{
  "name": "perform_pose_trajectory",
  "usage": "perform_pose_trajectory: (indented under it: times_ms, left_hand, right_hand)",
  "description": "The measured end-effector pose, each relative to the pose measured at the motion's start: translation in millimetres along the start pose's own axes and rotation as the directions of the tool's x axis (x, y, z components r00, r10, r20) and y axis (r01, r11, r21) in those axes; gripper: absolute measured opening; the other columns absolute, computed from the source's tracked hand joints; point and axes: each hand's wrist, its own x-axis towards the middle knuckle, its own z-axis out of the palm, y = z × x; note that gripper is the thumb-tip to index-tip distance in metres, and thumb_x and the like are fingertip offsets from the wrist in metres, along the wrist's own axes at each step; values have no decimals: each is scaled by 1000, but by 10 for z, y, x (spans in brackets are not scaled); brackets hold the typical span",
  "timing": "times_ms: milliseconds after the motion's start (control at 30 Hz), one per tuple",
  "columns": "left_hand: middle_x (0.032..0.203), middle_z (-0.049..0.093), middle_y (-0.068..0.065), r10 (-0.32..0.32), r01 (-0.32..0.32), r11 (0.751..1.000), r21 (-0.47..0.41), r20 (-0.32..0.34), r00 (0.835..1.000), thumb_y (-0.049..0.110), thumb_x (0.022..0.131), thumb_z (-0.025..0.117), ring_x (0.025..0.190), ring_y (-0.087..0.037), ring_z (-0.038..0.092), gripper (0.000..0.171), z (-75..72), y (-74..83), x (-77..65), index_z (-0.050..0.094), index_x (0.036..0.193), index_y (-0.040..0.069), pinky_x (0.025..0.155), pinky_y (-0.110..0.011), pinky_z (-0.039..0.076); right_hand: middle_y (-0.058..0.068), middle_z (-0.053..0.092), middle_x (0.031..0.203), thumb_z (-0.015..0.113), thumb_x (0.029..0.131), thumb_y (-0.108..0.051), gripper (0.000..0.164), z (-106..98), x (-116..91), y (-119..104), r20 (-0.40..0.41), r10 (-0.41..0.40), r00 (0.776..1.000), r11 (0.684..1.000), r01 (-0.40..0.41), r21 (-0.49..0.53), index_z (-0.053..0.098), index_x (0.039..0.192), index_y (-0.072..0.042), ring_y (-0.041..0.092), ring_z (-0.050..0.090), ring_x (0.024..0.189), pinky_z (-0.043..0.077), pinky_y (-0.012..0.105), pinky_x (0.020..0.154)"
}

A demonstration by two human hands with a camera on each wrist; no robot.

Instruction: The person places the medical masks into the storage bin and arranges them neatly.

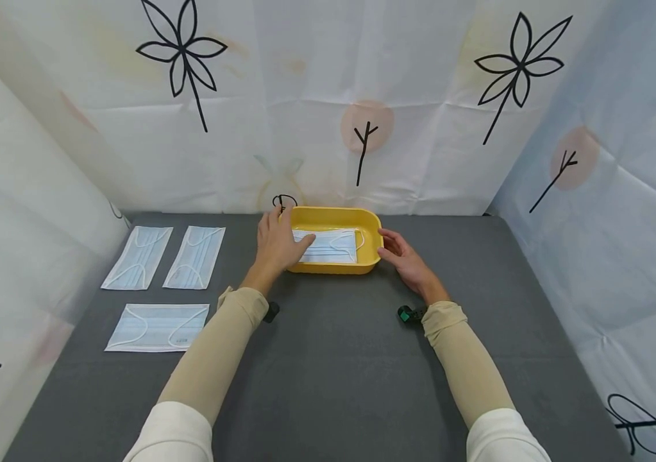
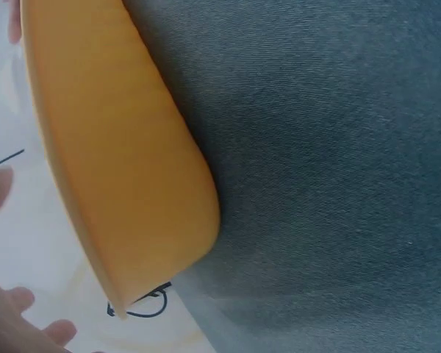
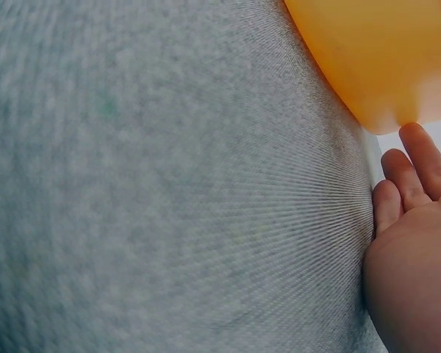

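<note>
A yellow tray (image 1: 333,269) stands at the back middle of the table, with a pale blue face mask (image 1: 333,247) lying flat in it. Over the tray's left end is my left hand (image 1: 276,247), fingers spread forward and thumb reaching above the mask, covering part of it. At the right end, my right hand (image 1: 411,266) has its fingertips against the tray's outer wall and its thumb near the front corner. The right wrist view shows those fingers (image 3: 426,165) extended and touching the yellow wall. In the left wrist view, the tray's side (image 2: 125,162) fills the upper left.
On the left of the grey table (image 1: 362,385) lie three more face masks: a back left one (image 1: 137,256), one beside it (image 1: 195,256) and a front one (image 1: 154,330) turned sideways near my left forearm. White patterned cloth (image 1: 304,77) walls the back and sides.
</note>
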Motion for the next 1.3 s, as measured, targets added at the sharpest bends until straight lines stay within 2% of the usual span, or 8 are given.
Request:
perform_pose_trajectory:
  times_ms: [100, 233, 333, 500, 667, 867, 1100, 1300]
  left_hand:
    - [173, 6, -12, 25, -25, 998, 65, 5, 1000, 62, 94, 59, 158, -46, 4, 92, 21, -58, -24, 14, 165, 25, 128, -65, 5]
    - [174, -4, -5, 40, -41, 991, 127, 16, 999, 77, 92, 47, 158, -48, -7, 93, 46, -143, -61, 7, 165, 35, 126, -66, -4]
    - [174, -8, -2, 50, -53, 988, 148, 20, 999, 82, 91, 40, 158, -47, -12, 92, 53, -207, -85, 5, 164, 39, 126, -66, -9]
    - [174, -7, -3, 38, -40, 986, 163, 17, 999, 84, 91, 33, 157, -45, -18, 88, 60, -333, -114, 2, 163, 44, 125, -67, -10]
    - [175, -5, -5, -5, 3, 989, 146, 13, 1000, 87, 90, 27, 157, -44, -18, 90, 36, -432, -171, 3, 164, 41, 125, -68, -9]
    - [174, -7, -5, -32, 36, 991, 126, -31, 999, 85, 91, 29, 157, -46, -16, 90, -25, -584, -246, 5, 164, 39, 124, -69, -7]
    - [174, -4, -11, -57, 61, 991, 115, -33, 998, 82, 94, 29, 156, -47, -19, 88, -120, -806, -367, 3, 165, 37, 122, -72, -8]
    - [174, -6, -13, -104, 109, 988, 112, -52, 993, 85, 92, 25, 156, -50, -16, 92, -194, -1001, -432, 2, 165, 35, 121, -73, -8]
  right_hand:
    - [14, 26, 168, 56, 106, -24, 60, 1, 1, 12, -2, 4, 1000, 1000, -4, -8, 29, 159, -15, 32, 21, 157, 21, 55, 128]
    - [13, 26, 168, 57, 105, -25, 61, 6, 9, 27, -6, 13, 1000, 1000, -13, -16, 30, 159, -16, 32, 22, 157, 21, 55, 128]
    - [13, 25, 168, 57, 105, -26, 61, 9, 10, 19, -9, 16, 1000, 1000, -16, -16, 30, 159, -17, 32, 21, 157, 20, 55, 129]
    - [13, 24, 169, 56, 106, -26, 60, 14, 5, -4, -8, 17, 1000, 1000, -18, -14, 30, 159, -16, 31, 20, 158, 19, 55, 129]
    - [12, 25, 169, 55, 106, -25, 60, 17, -1, 13, -4, 18, 1000, 1000, -18, -15, 29, 160, -17, 31, 20, 158, 19, 54, 129]
    - [12, 25, 169, 54, 107, -25, 60, 3, -13, 17, -5, 17, 1000, 1000, -17, -14, 28, 160, -17, 31, 20, 158, 19, 54, 129]
    - [12, 23, 169, 55, 106, -27, 61, 9, -11, 6, -3, 12, 1000, 1000, -12, -16, 28, 160, -17, 31, 19, 158, 18, 55, 129]
    - [12, 22, 170, 56, 106, -29, 62, 20, -5, -1, 1, 9, 1000, 1000, -9, -24, 28, 160, -18, 31, 18, 158, 17, 55, 129]
